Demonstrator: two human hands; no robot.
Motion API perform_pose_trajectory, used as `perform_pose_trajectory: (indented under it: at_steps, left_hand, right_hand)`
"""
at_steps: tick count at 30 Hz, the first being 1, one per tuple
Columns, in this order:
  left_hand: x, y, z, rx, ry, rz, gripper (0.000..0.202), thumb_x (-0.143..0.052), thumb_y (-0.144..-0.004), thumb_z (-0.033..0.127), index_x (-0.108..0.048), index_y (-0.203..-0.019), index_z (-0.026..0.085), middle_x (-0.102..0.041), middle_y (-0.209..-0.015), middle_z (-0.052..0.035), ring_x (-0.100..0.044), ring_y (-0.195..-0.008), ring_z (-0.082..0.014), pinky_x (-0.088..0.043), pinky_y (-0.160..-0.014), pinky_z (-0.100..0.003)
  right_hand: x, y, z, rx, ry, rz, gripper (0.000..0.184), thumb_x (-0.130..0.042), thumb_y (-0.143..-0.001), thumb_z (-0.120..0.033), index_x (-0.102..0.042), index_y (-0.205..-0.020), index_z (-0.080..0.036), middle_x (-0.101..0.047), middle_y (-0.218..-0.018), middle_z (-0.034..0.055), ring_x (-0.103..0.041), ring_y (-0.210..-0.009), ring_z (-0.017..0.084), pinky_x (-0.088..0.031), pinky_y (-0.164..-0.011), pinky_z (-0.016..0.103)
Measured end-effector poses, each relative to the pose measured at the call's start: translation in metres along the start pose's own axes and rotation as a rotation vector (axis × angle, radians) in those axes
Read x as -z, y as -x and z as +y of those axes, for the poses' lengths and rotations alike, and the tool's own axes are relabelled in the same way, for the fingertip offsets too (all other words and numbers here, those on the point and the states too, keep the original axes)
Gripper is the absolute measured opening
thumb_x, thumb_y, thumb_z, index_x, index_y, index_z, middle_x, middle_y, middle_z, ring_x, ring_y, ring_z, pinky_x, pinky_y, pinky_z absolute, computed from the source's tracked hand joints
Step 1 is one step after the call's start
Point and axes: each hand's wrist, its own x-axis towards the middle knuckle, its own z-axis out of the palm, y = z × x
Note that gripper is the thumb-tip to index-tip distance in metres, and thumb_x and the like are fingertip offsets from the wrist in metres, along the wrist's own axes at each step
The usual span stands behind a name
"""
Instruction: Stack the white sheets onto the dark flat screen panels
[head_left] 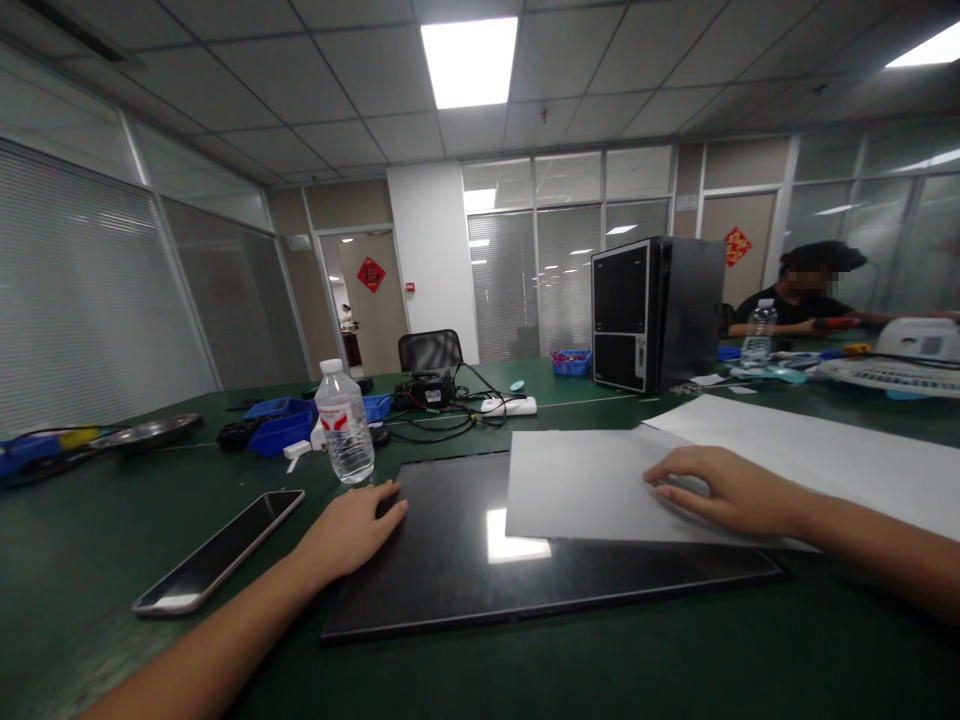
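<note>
A black flat screen panel (442, 560) lies face up on the green table in front of me, a ceiling light mirrored in it. My left hand (349, 530) rests at the panel's left edge, fingers and thumb apart, holding nothing. Over the panel's right part lies a white sheet (577, 480). My right hand (727, 490) is on that sheet, its fingers gently bent and apart from the thumb. A second white sheet (840, 450) spreads behind and to the right, partly hidden by my right hand and forearm.
Left of the panel lie a smartphone (225, 555) and an upright water bottle (345, 425). Farther back are blue trays (281, 430), tangled cables (442, 425), a white power strip (510, 406) and a black computer tower (656, 315). Another person (787, 305) sits at the far right.
</note>
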Motion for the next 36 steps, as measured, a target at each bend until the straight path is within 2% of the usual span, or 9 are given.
perform_pose_trajectory:
  at_steps: [3, 5, 10, 13, 16, 28, 32, 36]
  left_hand:
    - [-0.001, -0.001, -0.002, -0.007, 0.001, 0.004, 0.071, -0.038, -0.093, 0.062, -0.059, -0.144, 0.017, -0.060, -0.147, -0.0119, -0.059, -0.132, -0.0324, -0.043, -0.113, -0.045]
    - [-0.002, -0.002, -0.002, -0.010, -0.002, 0.005, 0.072, -0.038, -0.093, 0.062, -0.059, -0.144, 0.016, -0.061, -0.147, -0.0127, -0.058, -0.132, -0.0326, -0.043, -0.113, -0.046]
    - [-0.003, -0.003, -0.001, -0.005, -0.009, 0.008, 0.070, -0.039, -0.092, 0.061, -0.061, -0.142, 0.017, -0.060, -0.148, -0.0116, -0.058, -0.134, -0.0318, -0.042, -0.114, -0.044]
    - [-0.002, -0.002, -0.001, -0.011, -0.005, 0.012, 0.070, -0.040, -0.092, 0.061, -0.061, -0.142, 0.017, -0.060, -0.148, -0.0115, -0.058, -0.134, -0.0317, -0.042, -0.114, -0.043]
    - [-0.001, -0.001, -0.001, -0.013, 0.000, 0.015, 0.072, -0.040, -0.092, 0.062, -0.060, -0.143, 0.017, -0.061, -0.147, -0.0112, -0.059, -0.133, -0.0328, -0.043, -0.113, -0.045]
    - [0.001, 0.001, 0.005, -0.024, -0.035, 0.003, 0.073, -0.037, -0.094, 0.062, -0.059, -0.144, 0.013, -0.060, -0.147, -0.0130, -0.058, -0.133, -0.0327, -0.043, -0.113, -0.045]
    - [0.003, 0.002, 0.008, -0.012, -0.049, -0.017, 0.075, -0.039, -0.093, 0.064, -0.058, -0.145, 0.013, -0.058, -0.150, -0.0135, -0.057, -0.134, -0.0334, -0.043, -0.113, -0.045]
    - [0.003, 0.002, 0.009, -0.005, -0.057, -0.017, 0.077, -0.040, -0.092, 0.066, -0.058, -0.144, 0.013, -0.057, -0.151, -0.0127, -0.056, -0.136, -0.0331, -0.043, -0.113, -0.043]
  right_hand:
    - [-0.002, -0.003, -0.015, 0.035, -0.035, 0.017, 0.045, -0.049, -0.099, -0.057, -0.071, -0.124, -0.027, -0.070, -0.120, 0.0069, -0.065, -0.109, 0.028, -0.051, -0.098, 0.050]
    - [-0.001, -0.004, -0.016, 0.045, -0.017, 0.044, 0.045, -0.047, -0.100, -0.058, -0.071, -0.123, -0.027, -0.070, -0.120, 0.0073, -0.064, -0.109, 0.028, -0.051, -0.098, 0.050]
    - [0.006, -0.003, 0.008, 0.005, 0.135, 0.086, 0.046, -0.045, -0.100, -0.057, -0.075, -0.113, -0.025, -0.072, -0.112, 0.0087, -0.066, -0.103, 0.031, -0.051, -0.093, 0.053]
    - [0.008, -0.001, 0.022, -0.057, 0.169, 0.059, 0.049, -0.042, -0.100, -0.058, -0.077, -0.110, -0.025, -0.073, -0.108, 0.0091, -0.067, -0.098, 0.031, -0.052, -0.089, 0.053]
    - [0.007, 0.000, 0.024, -0.072, 0.161, 0.019, 0.049, -0.041, -0.101, -0.057, -0.076, -0.112, -0.025, -0.074, -0.108, 0.0090, -0.067, -0.098, 0.031, -0.052, -0.088, 0.053]
    - [0.001, -0.004, -0.036, 0.040, 0.053, -0.062, 0.049, -0.042, -0.102, -0.059, -0.067, -0.130, -0.027, -0.066, -0.129, 0.0096, -0.063, -0.114, 0.031, -0.051, -0.099, 0.054]
    - [0.002, -0.001, -0.044, 0.040, 0.005, -0.106, 0.050, -0.045, -0.102, -0.059, -0.060, -0.140, -0.030, -0.061, -0.138, 0.0078, -0.058, -0.123, 0.031, -0.048, -0.104, 0.056]
    - [0.005, 0.000, -0.044, 0.102, -0.072, -0.163, 0.050, -0.047, -0.102, -0.058, -0.057, -0.142, -0.031, -0.057, -0.143, 0.0057, -0.054, -0.129, 0.031, -0.046, -0.108, 0.055]
